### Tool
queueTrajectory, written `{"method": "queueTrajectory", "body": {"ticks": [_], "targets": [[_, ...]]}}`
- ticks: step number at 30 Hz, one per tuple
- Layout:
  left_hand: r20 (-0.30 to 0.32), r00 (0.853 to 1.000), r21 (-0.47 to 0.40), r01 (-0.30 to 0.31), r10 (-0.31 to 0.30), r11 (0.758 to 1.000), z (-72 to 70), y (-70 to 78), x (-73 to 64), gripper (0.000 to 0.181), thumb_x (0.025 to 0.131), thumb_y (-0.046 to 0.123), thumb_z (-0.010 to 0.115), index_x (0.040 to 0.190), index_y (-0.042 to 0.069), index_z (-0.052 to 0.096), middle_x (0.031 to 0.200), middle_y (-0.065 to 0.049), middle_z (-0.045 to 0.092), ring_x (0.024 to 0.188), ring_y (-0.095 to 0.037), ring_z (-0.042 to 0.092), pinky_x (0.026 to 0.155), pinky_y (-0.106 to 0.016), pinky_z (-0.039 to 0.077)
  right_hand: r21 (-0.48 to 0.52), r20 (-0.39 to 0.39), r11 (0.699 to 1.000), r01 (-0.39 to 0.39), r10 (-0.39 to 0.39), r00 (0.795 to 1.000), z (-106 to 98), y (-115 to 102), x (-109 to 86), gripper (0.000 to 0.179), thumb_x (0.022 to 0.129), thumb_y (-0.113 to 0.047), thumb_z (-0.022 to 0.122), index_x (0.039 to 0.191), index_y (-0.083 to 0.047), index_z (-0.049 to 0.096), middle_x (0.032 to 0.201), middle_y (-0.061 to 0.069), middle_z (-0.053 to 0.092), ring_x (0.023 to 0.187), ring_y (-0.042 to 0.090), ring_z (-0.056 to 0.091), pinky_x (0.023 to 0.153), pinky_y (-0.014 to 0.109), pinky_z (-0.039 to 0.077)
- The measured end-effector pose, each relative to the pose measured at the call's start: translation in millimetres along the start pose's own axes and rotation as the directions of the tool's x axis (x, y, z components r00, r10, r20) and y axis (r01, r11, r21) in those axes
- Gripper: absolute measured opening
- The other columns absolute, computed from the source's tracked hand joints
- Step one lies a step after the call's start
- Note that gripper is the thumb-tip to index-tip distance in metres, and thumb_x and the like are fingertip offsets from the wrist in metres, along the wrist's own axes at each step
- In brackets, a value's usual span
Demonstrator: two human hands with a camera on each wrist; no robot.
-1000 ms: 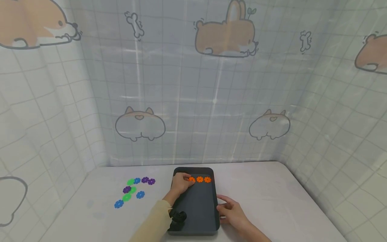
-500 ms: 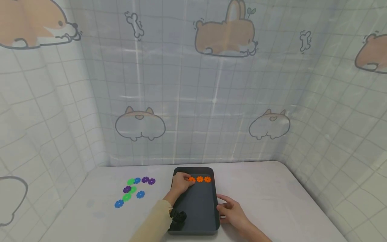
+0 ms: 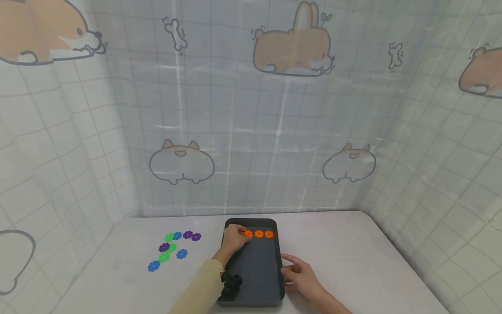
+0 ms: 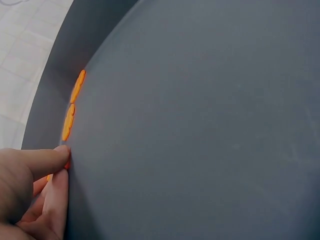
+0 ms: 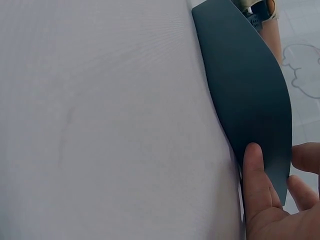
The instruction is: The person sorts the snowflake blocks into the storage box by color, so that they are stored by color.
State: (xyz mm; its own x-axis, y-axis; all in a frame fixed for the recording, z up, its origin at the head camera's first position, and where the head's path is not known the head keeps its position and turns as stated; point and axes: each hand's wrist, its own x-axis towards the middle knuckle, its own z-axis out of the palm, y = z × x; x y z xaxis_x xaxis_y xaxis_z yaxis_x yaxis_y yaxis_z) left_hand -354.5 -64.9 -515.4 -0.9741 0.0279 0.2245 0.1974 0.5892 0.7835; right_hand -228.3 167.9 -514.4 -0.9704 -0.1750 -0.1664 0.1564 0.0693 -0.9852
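In the head view, my left hand (image 3: 234, 237) reaches into the dark grey tray (image 3: 252, 279) at its far left corner. Thumb and finger pinch an orange flower-shaped disc (image 3: 249, 234), partly hidden by the fingertips in the left wrist view. Two like orange discs, the middle one (image 3: 259, 234) and the right one (image 3: 269, 234), lie in a row beside it along the tray's far end. My right hand (image 3: 302, 277) rests its fingers against the tray's right side. The right wrist view shows one finger (image 5: 253, 157) lying flat on the outer wall.
Left of the tray, several loose discs lie scattered on the white table (image 3: 353, 261): blue (image 3: 181, 254), green (image 3: 164, 257) and purple (image 3: 188, 234) ones. A dark device (image 3: 232, 280) sits on the left wrist over the tray. A patterned curtain (image 3: 259, 131) closes the back.
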Motion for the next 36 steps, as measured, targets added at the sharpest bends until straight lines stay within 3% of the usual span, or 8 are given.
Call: {"method": "queueTrajectory", "body": {"ticks": [7, 18, 36], "targets": [[-0.027, 0.999, 0.019, 0.018, -0.017, 1.000, 3.0, -0.1, 4.2, 0.034, 0.074, 0.008, 0.084, 0.103, -0.006, 0.073, 0.090, -0.015, 0.071, 0.071, -0.021, 0.066, 0.063, -0.037, 0.056, -0.006, -0.005, 1.000, 0.002, -0.002, 1.000, 1.4, -0.7, -0.3, 0.052, 0.094, -0.009, 0.063, 0.142, -0.001, 0.045, 0.099, 0.012, 0.065, 0.084, 0.024, 0.068, 0.071, 0.039, 0.058], [-0.062, 0.998, 0.038, 0.032, -0.030, 0.999, 6.8, -1.1, 7.0, 0.033, 0.072, 0.008, 0.086, 0.099, -0.005, 0.074, 0.094, -0.016, 0.071, 0.078, -0.027, 0.067, 0.068, -0.042, 0.057, -0.020, -0.018, 1.000, -0.012, 0.011, 1.000, 3.3, -1.6, 0.7, 0.052, 0.093, -0.010, 0.064, 0.142, -0.002, 0.046, 0.098, 0.012, 0.065, 0.083, 0.023, 0.068, 0.069, 0.039, 0.058], [-0.034, 0.998, 0.059, 0.054, -0.052, 0.997, 4.9, 2.0, 8.5, 0.033, 0.073, 0.010, 0.085, 0.101, -0.003, 0.074, 0.096, -0.014, 0.071, 0.082, -0.027, 0.067, 0.071, -0.041, 0.057, -0.030, -0.025, 0.999, -0.014, 0.014, 1.000, 0.8, 0.9, 2.5, 0.053, 0.094, -0.009, 0.063, 0.143, 0.000, 0.044, 0.100, 0.011, 0.065, 0.085, 0.023, 0.068, 0.070, 0.040, 0.058]]}}
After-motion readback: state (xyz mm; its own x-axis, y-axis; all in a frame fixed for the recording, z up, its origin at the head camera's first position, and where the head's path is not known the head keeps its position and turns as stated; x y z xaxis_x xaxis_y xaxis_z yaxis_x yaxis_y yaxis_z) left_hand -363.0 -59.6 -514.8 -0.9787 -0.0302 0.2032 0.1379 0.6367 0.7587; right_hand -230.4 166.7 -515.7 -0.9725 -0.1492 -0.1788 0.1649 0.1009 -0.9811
